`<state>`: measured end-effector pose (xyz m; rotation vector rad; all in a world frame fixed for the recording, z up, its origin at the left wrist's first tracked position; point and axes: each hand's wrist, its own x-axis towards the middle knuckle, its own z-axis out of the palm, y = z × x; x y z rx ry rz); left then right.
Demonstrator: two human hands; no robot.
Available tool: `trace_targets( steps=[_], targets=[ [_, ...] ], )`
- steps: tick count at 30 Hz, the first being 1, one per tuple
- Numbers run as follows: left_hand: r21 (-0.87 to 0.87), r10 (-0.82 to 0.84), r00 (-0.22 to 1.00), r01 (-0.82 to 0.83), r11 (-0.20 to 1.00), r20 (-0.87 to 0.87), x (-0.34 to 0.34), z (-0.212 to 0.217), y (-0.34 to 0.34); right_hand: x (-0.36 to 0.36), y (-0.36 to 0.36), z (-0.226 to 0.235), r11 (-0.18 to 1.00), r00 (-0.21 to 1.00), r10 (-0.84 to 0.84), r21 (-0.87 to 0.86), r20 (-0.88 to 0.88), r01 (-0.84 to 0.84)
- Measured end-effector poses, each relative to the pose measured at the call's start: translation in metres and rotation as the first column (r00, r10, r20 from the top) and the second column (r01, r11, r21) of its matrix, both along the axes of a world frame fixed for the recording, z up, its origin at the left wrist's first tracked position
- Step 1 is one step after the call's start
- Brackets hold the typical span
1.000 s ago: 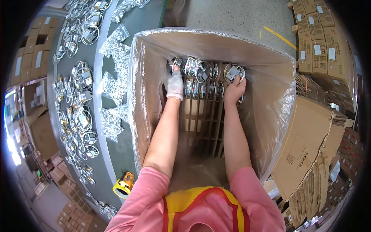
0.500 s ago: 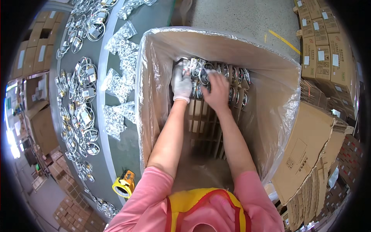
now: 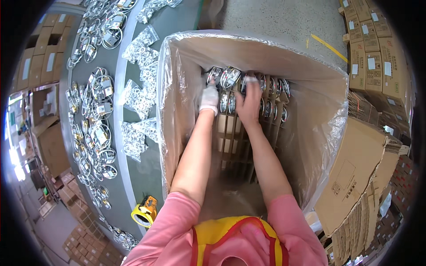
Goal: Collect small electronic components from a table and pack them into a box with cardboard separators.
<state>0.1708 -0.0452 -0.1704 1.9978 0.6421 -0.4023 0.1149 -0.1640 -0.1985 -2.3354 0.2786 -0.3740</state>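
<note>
Both your arms reach deep into the tall carton (image 3: 337, 115), which is lined with a clear plastic bag (image 3: 177, 88) and fitted with cardboard dividers (image 3: 235, 142). Your left hand (image 3: 208, 98), in a white glove, rests against the left end of the row of coiled metal parts (image 3: 270, 95) standing in the far slots, its fingers curled around one coil as far as can be seen. Your right hand (image 3: 249, 103) is bare, spread flat over the coils just to the right, fingers pressing down on them; whether it actually grips one cannot be told. The row runs along the far wall of the carton, while the near slots show only bare divider. To seat these well, push each coil straight down into its own slot so it stands upright, and use the gloved hand to steady the neighbours so none tips across a divider. Keep the bag from bunching under your wrists, since it looks loose at the rim. On your left, the long grey table (image 3: 133, 177) carries more coils (image 3: 100, 133) and small clear bags of hardware (image 3: 137, 97), with a yellow tape dispenser (image 3: 144, 213) at its near end. Stacked cartons (image 3: 377, 57) stand at far right.
</note>
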Motion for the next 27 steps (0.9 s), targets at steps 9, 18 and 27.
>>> trace_targets(
  steps=[9, 18, 27],
  targets=[
    [-0.299, 0.214, 0.966, -0.162, 0.940, 0.147, -0.018, 0.002, -0.003, 0.010, 0.006, -0.012, 0.974, 0.993, -0.102, 0.196, -0.059, 0.112],
    [-0.087, -0.029, 0.928, 0.066, 0.994, 0.372, -0.026, -0.044, 0.010, 0.002, 0.011, -0.009, 0.807, 0.970, -0.241, 0.546, -0.042, 0.224],
    [0.297, -0.103, 0.994, 0.110, 0.948, -0.040, -0.009, -0.036, 0.007, 0.002, 0.009, 0.011, 0.971, 0.978, -0.080, 0.205, -0.194, 0.120]
  ],
)
